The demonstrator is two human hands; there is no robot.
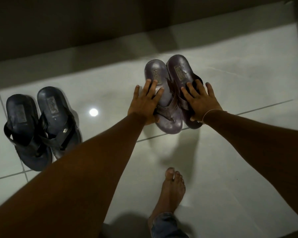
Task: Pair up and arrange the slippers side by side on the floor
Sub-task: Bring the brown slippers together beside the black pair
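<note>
Two brown slippers lie side by side on the white tiled floor (239, 79), heels pointing away from me and touching along their inner edges. My left hand (145, 103) lies with spread fingers over the left brown slipper (154, 70), thumb at its toe end. My right hand (202, 103) covers the strap of the right brown slipper (178, 66) in the same way. A pair of black slippers stands to the left: the left black slipper (21, 114) and the right black slipper (51, 103) overlap at their straps.
A dark wall base (93, 31) runs along the far edge of the floor, just beyond the brown pair. My bare foot (173, 186) stands on the tiles below the brown slippers. A lamp's reflection (93, 112) shines between the two pairs.
</note>
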